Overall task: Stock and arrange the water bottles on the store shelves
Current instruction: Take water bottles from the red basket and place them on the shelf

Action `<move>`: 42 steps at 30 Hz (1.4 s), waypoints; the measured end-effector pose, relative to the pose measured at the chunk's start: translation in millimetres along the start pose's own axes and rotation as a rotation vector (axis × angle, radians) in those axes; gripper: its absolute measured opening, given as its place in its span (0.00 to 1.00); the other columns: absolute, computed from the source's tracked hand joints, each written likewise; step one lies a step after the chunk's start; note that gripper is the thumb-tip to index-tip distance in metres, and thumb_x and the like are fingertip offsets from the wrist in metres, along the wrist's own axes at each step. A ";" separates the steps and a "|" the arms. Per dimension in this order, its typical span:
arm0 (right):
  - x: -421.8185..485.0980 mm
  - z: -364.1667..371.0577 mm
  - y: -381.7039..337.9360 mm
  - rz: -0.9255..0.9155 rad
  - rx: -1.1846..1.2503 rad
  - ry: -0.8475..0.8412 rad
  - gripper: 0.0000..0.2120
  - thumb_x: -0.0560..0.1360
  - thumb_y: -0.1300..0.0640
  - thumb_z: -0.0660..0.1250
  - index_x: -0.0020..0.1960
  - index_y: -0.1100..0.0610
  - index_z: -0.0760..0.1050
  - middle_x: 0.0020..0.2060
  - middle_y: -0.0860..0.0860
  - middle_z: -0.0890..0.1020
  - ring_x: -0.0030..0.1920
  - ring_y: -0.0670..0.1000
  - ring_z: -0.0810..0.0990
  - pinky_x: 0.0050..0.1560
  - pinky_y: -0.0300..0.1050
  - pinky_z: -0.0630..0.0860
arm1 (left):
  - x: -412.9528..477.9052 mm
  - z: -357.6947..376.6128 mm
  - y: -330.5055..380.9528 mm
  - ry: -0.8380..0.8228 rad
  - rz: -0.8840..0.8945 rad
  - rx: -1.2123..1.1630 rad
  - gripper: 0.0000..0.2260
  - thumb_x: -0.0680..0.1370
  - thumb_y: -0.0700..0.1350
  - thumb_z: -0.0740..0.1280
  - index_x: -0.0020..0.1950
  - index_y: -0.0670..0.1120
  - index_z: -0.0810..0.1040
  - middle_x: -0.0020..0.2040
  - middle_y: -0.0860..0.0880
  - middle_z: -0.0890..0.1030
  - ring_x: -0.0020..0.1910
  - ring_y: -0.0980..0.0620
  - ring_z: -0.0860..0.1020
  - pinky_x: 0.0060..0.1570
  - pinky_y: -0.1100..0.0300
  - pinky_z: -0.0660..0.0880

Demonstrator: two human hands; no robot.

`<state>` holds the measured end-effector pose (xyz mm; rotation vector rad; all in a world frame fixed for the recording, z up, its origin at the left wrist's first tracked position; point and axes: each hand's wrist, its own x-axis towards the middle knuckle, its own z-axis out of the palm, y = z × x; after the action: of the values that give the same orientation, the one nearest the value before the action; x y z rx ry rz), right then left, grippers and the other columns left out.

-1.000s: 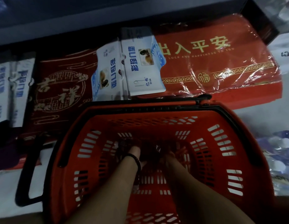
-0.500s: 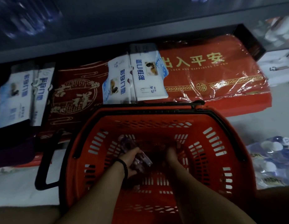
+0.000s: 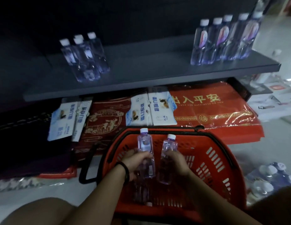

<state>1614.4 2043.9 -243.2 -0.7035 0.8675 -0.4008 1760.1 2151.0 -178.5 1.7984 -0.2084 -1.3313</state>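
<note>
- Holding the left bottle upright, the left hand has its fingers curled round the lower half.
- The right hand grips the right bottle the same way, just beside the first.
- Both bottles are over the red basket.
- On the grey shelf, a small bunch of bottles stands near the left end and a row of bottles at the right end.

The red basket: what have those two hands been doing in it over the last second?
Both hands rose from deep in the basket. The left hand now grips a water bottle, and the right hand grips a second water bottle, both held upright above it. The camera tilted up, bringing the shelf into view. The basket and the red mats behind it stayed put.
</note>
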 end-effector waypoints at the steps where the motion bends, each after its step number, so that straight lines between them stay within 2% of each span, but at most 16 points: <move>1: -5.9 9.3 -11.8 -0.034 -0.065 -0.012 0.21 0.59 0.59 0.78 0.49 0.66 0.78 0.36 0.61 0.77 0.31 0.55 0.77 0.35 0.48 0.74 | -3.1 -2.2 8.2 0.011 0.037 0.020 0.25 0.55 0.52 0.81 0.49 0.46 0.83 0.45 0.41 0.83 0.40 0.44 0.80 0.45 0.47 0.77; 3: -15.5 26.6 -35.3 -0.135 -0.210 -0.005 0.30 0.59 0.61 0.77 0.58 0.72 0.76 0.43 0.65 0.81 0.36 0.59 0.82 0.37 0.52 0.80 | -20.7 -5.9 32.9 0.020 0.137 0.064 0.25 0.59 0.51 0.82 0.51 0.45 0.82 0.50 0.40 0.86 0.47 0.42 0.84 0.45 0.43 0.79; 5: -27.3 43.8 -60.5 -0.212 -0.291 -0.055 0.37 0.58 0.59 0.77 0.65 0.70 0.75 0.49 0.66 0.85 0.46 0.65 0.86 0.49 0.65 0.85 | -36.9 -15.6 58.4 0.017 0.188 0.070 0.20 0.65 0.50 0.82 0.54 0.50 0.83 0.54 0.47 0.87 0.55 0.44 0.86 0.45 0.42 0.83; 8: -44.9 72.9 -96.3 -0.289 -0.291 -0.109 0.28 0.67 0.65 0.77 0.66 0.63 0.76 0.57 0.67 0.85 0.57 0.71 0.85 0.59 0.75 0.80 | -47.6 -37.9 93.1 0.019 0.257 0.063 0.29 0.63 0.53 0.85 0.63 0.55 0.82 0.59 0.53 0.86 0.59 0.48 0.84 0.45 0.42 0.85; 10: -46.7 91.7 -117.9 -0.370 -0.318 -0.154 0.21 0.74 0.67 0.75 0.66 0.61 0.76 0.58 0.65 0.85 0.58 0.70 0.85 0.61 0.72 0.80 | -47.2 -51.4 114.6 0.019 0.318 0.031 0.34 0.62 0.53 0.86 0.67 0.55 0.80 0.59 0.52 0.87 0.58 0.48 0.85 0.48 0.42 0.85; 14: -31.0 128.2 -156.7 -0.515 -0.467 -0.122 0.12 0.77 0.66 0.75 0.60 0.57 0.82 0.54 0.64 0.86 0.50 0.63 0.88 0.54 0.61 0.85 | -43.2 -67.4 154.2 0.054 0.469 0.005 0.21 0.73 0.48 0.81 0.64 0.48 0.80 0.54 0.51 0.89 0.44 0.58 0.87 0.34 0.65 0.81; 17: -10.6 162.0 -179.3 -0.626 -0.568 -0.074 0.14 0.76 0.61 0.78 0.60 0.52 0.83 0.51 0.57 0.87 0.45 0.57 0.89 0.47 0.60 0.86 | -26.1 -87.3 184.6 0.149 0.570 0.033 0.20 0.71 0.52 0.82 0.59 0.50 0.83 0.53 0.50 0.88 0.49 0.54 0.87 0.54 0.57 0.83; 20: 9.1 193.0 -204.1 -0.676 -0.639 -0.063 0.14 0.76 0.61 0.78 0.59 0.51 0.81 0.49 0.51 0.88 0.47 0.55 0.89 0.45 0.52 0.87 | -13.6 -107.8 216.0 0.271 0.653 0.114 0.12 0.74 0.53 0.79 0.52 0.54 0.79 0.53 0.54 0.85 0.49 0.57 0.83 0.58 0.57 0.80; 23: 34.4 229.2 -227.7 -0.757 -0.728 -0.047 0.13 0.76 0.65 0.77 0.57 0.55 0.80 0.48 0.52 0.86 0.44 0.46 0.87 0.42 0.38 0.83 | 5.5 -125.5 243.5 0.384 0.751 0.099 0.19 0.76 0.54 0.77 0.63 0.51 0.77 0.60 0.53 0.82 0.55 0.52 0.81 0.60 0.54 0.79; 25: 55.9 254.7 -239.2 -0.797 -0.740 -0.036 0.13 0.77 0.66 0.76 0.57 0.54 0.79 0.46 0.50 0.86 0.45 0.46 0.86 0.46 0.43 0.84 | 24.1 -136.8 256.5 0.457 0.800 -0.001 0.26 0.77 0.53 0.77 0.71 0.49 0.75 0.66 0.51 0.79 0.62 0.49 0.79 0.63 0.54 0.77; 27: 79.0 278.7 -247.7 -0.810 -0.740 -0.021 0.14 0.77 0.66 0.76 0.56 0.52 0.78 0.47 0.49 0.86 0.50 0.52 0.86 0.53 0.51 0.85 | 36.6 -146.0 263.3 0.541 0.865 -0.093 0.26 0.77 0.52 0.78 0.72 0.49 0.75 0.66 0.52 0.78 0.64 0.51 0.78 0.62 0.56 0.75; 30: 108.3 307.1 -251.3 -0.833 -0.766 -0.014 0.15 0.76 0.65 0.77 0.54 0.49 0.77 0.47 0.48 0.86 0.52 0.53 0.86 0.58 0.58 0.84 | 53.3 -160.4 267.2 0.650 0.925 -0.166 0.16 0.77 0.47 0.78 0.61 0.52 0.75 0.51 0.60 0.79 0.47 0.64 0.77 0.49 0.68 0.69; 32: 125.8 319.3 -246.2 -0.840 -0.790 -0.023 0.14 0.77 0.63 0.77 0.55 0.49 0.77 0.47 0.47 0.85 0.51 0.51 0.85 0.57 0.58 0.84 | 65.0 -171.9 266.6 0.723 0.945 -0.209 0.15 0.77 0.44 0.77 0.57 0.53 0.74 0.46 0.62 0.76 0.42 0.66 0.74 0.47 0.73 0.67; 37: 152.2 346.8 -237.9 -0.861 -0.811 -0.001 0.16 0.79 0.57 0.75 0.60 0.43 0.76 0.50 0.42 0.84 0.51 0.45 0.84 0.60 0.51 0.83 | 82.1 -192.1 260.5 0.929 0.909 -0.191 0.17 0.77 0.50 0.77 0.64 0.54 0.78 0.57 0.54 0.80 0.56 0.52 0.79 0.56 0.59 0.74; 40: 163.9 363.5 -236.2 -0.881 -0.844 0.058 0.19 0.77 0.55 0.76 0.58 0.35 0.73 0.55 0.46 0.82 0.56 0.49 0.82 0.64 0.53 0.81 | 88.2 -195.9 261.7 0.967 0.924 -0.130 0.24 0.77 0.50 0.77 0.72 0.55 0.76 0.61 0.48 0.78 0.52 0.61 0.70 0.57 0.62 0.71; 42: 172.6 368.8 -233.8 -0.879 -0.861 0.125 0.19 0.76 0.54 0.76 0.59 0.36 0.74 0.58 0.50 0.82 0.59 0.52 0.81 0.65 0.54 0.80 | 89.8 -196.7 263.1 0.997 0.904 -0.128 0.27 0.76 0.47 0.78 0.73 0.52 0.75 0.62 0.46 0.78 0.50 0.65 0.65 0.56 0.64 0.69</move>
<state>2003.2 1923.1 -9.5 -1.8925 0.7979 -0.8696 2053.0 2042.8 -42.6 1.7065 -0.3096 0.2105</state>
